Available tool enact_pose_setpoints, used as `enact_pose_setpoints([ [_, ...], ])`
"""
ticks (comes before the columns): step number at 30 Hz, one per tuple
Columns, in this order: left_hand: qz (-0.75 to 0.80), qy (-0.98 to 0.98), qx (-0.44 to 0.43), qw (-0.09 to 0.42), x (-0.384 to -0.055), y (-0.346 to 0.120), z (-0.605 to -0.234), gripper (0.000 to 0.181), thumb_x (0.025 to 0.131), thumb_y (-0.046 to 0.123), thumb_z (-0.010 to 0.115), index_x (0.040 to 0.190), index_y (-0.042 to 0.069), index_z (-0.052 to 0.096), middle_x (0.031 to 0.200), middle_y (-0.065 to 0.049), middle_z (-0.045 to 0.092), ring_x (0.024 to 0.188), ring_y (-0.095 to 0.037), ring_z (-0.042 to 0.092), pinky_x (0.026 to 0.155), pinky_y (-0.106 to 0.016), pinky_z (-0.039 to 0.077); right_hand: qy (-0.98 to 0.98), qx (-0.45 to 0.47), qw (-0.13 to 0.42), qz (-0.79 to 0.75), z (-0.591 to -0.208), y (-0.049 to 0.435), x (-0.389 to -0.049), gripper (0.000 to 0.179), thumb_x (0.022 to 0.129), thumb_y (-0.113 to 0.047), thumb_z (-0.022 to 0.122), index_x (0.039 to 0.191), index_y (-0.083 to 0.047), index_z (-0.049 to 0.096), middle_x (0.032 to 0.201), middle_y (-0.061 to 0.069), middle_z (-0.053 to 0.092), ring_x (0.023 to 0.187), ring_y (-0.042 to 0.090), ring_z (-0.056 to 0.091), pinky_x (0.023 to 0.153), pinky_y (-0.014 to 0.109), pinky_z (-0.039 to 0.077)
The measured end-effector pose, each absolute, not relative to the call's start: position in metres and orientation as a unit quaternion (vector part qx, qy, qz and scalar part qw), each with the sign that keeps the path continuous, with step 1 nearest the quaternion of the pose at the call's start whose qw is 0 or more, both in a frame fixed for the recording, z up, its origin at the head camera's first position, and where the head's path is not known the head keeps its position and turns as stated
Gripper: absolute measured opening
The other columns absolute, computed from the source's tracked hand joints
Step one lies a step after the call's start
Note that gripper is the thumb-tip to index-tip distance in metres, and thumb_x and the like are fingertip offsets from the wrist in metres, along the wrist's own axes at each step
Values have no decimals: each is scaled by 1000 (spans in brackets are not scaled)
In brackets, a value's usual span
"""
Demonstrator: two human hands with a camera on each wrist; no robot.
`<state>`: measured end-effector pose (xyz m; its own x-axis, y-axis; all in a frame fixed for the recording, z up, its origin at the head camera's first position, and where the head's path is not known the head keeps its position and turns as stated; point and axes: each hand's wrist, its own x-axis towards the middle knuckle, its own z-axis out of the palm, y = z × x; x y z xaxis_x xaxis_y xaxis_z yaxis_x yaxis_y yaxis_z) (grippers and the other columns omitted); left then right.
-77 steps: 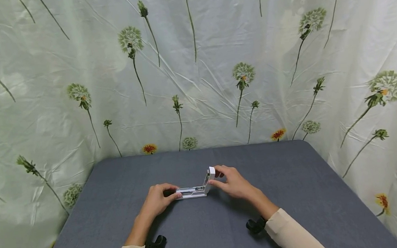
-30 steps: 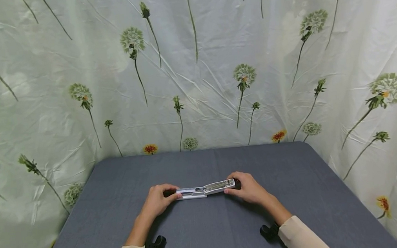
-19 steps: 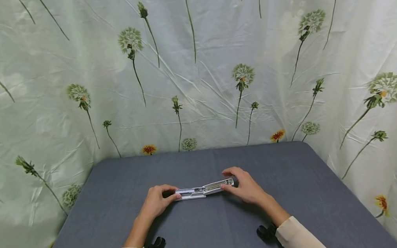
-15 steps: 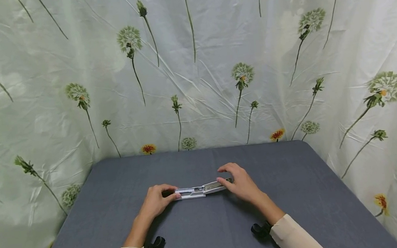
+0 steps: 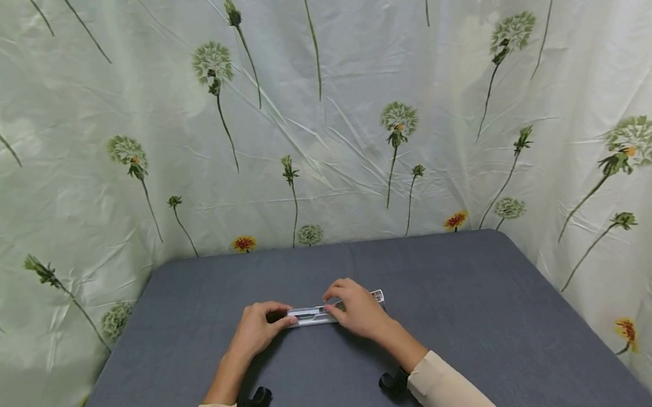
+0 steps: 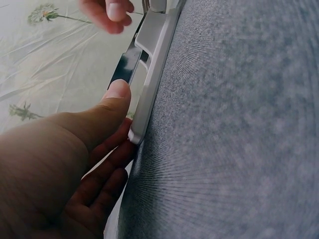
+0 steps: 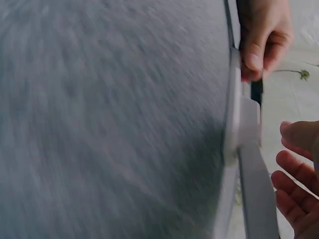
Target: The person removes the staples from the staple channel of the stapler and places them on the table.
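Note:
A white stapler lies on the table, its top arm swung back to the right so that it spreads nearly flat. My left hand holds the left end between thumb and fingers. In the left wrist view the thumb presses on the dark metal staple magazine, above the white base. My right hand is over the hinge area and hides part of the stapler in the head view. Its fingers are loosely bent and apart from the stapler body in the right wrist view.
A dark grey cloth covers the table. Behind it hangs a pale curtain printed with dandelions. Each wrist carries a black camera mount.
My right hand has let go of the stapler's top arm, after swinging it down to the right, and moved left over the hinge. My left hand stays on the left end.

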<state>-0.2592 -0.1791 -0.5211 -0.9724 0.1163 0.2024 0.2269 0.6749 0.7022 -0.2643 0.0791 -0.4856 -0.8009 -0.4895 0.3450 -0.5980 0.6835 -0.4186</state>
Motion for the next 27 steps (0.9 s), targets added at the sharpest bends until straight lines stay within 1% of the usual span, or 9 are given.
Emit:
enact_pose_setpoints([
  [4, -392, -912, -95, 72, -259, -179, -521, 18, 81, 30, 89, 97, 26, 83, 97, 8, 79, 97, -16, 72, 90, -43, 55, -918, 301, 107, 236, -492, 72, -263, 12, 97, -25, 74, 105, -16, 78, 111, -1, 71, 104, 18, 64, 89, 37, 55],
  [8, -393, -912, -95, 73, -258, -179, -521, 18, 81, 29, 89, 97, 26, 83, 97, 8, 79, 97, -16, 72, 90, -43, 55, -921, 300, 117, 219, -494, 68, -263, 9, 95, -25, 76, 100, -17, 78, 107, -2, 71, 99, 16, 64, 86, 35, 55],
  [20, -397, -910, -93, 72, -258, -178, -520, 17, 81, 29, 88, 97, 26, 82, 98, 8, 79, 99, -17, 72, 92, -45, 55, -927, 288, 147, 190, -498, 63, -260, 8, 94, -26, 78, 93, -17, 79, 99, -3, 69, 91, 14, 61, 79, 31, 54],
  [27, -398, -910, -91, 69, -258, -178, -520, 18, 81, 29, 88, 98, 25, 83, 98, 7, 79, 100, -18, 72, 92, -45, 55, -926, 293, 158, 177, -501, 58, -258, 9, 94, -24, 77, 92, -16, 79, 99, -2, 69, 91, 16, 60, 81, 32, 53],
])
